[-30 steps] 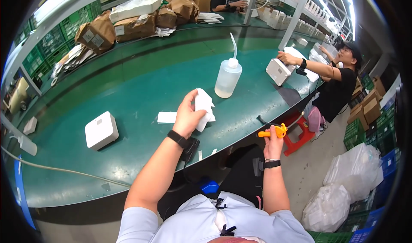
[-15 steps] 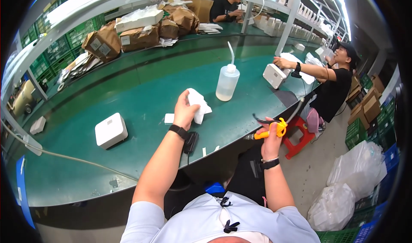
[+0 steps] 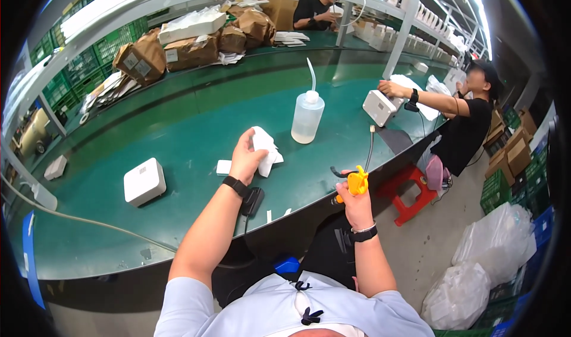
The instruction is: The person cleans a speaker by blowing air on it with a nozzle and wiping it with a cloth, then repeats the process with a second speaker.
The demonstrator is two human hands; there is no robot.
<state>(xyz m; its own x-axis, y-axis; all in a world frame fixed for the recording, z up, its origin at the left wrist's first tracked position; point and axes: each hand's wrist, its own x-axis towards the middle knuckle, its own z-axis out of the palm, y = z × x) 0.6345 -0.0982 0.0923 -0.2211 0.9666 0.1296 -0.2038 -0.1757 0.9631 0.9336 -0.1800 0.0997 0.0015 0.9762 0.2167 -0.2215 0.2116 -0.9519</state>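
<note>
At green table point(image 3: 205, 120) | left fingers point(image 3: 246, 137) pinched, white wipe point(image 3: 266, 149) between them | right fingers point(image 3: 343, 190) curled round orange handheld tool point(image 3: 358, 182)

You wear a pale blue, short-sleeved shirt point(image 3: 256, 307) with black bows point(image 3: 311, 317) down its front, a white top point(image 3: 302, 306) beneath and black trousers point(image 3: 324, 242). Your hands point(image 3: 242, 160) are bare. Your left wrist has a black strap point(image 3: 236, 186) with a black box point(image 3: 253, 202) and thin cable point(image 3: 245, 224); your right has a black band point(image 3: 364, 234), a dark box point(image 3: 343, 239) and a pale bracelet point(image 3: 363, 228).

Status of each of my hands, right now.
Left hand: closed, holding a white wipe.
Right hand: closed, holding a yellow hand tool.
</note>
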